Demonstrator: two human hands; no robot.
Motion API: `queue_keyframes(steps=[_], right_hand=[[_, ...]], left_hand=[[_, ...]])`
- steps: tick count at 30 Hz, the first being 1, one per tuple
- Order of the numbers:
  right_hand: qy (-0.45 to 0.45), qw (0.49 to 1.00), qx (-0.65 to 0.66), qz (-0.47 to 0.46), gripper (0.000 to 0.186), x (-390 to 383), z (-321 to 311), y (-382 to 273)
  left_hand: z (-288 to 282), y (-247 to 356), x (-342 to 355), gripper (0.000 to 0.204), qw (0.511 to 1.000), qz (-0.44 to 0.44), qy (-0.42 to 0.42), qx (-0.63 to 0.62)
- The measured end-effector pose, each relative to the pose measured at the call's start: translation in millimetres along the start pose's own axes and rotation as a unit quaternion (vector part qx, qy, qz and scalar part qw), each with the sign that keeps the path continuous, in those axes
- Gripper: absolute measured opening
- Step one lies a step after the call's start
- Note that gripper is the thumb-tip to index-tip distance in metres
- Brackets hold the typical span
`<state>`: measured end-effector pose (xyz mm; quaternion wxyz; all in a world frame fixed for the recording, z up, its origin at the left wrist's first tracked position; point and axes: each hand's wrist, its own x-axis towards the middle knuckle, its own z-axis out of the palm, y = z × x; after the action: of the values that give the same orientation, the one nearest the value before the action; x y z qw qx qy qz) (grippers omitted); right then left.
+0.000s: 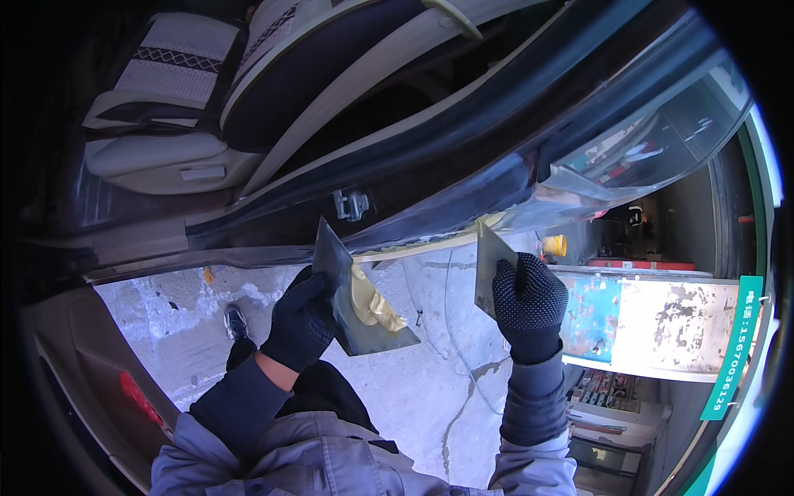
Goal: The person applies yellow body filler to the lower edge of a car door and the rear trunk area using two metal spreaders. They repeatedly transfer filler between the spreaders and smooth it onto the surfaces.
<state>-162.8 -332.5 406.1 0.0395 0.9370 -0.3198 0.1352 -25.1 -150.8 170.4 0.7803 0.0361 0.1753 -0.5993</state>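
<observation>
My left hand [296, 322], in a dark glove, grips a flat metal mixing plate [332, 260] that bears a lump of beige body filler [370, 302]. A thin putty scraper [491, 260] is pinched in my right hand [531, 306], whose glove is black with small pale dots. The scraper's upper tip is at the edge of the dark car body panel [455, 211], touching or very close to it. Along that panel's lower edge runs a pale strip of filler [426, 250]. The plate's upper corner reaches just below the door striker [351, 205].
An open car door [91, 364] stands at my left, and a front seat [157, 157] shows inside the car. A thin cable [453, 326] crosses the concrete floor [413, 388]. A yellow bucket [555, 245], a worn blue-and-white panel [653, 324] and a green sign [734, 351] are to the right.
</observation>
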Motion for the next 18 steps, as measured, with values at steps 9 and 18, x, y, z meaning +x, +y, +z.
queue_keyframes(steps=[9, 18], right_hand=[[-0.014, 1.0, -0.017, 0.021, 0.011, -8.0, -7.6, 6.0], [-0.013, 1.0, -0.019, -0.001, 0.009, -1.3, -5.2, 8.2]], left_hand=[[-3.7, 0.9, 0.5, 0.03, 1.0, -0.004, 0.004, -0.006], [-1.8, -1.1, 0.1, 0.028, 1.0, 0.003, 0.013, -0.003]])
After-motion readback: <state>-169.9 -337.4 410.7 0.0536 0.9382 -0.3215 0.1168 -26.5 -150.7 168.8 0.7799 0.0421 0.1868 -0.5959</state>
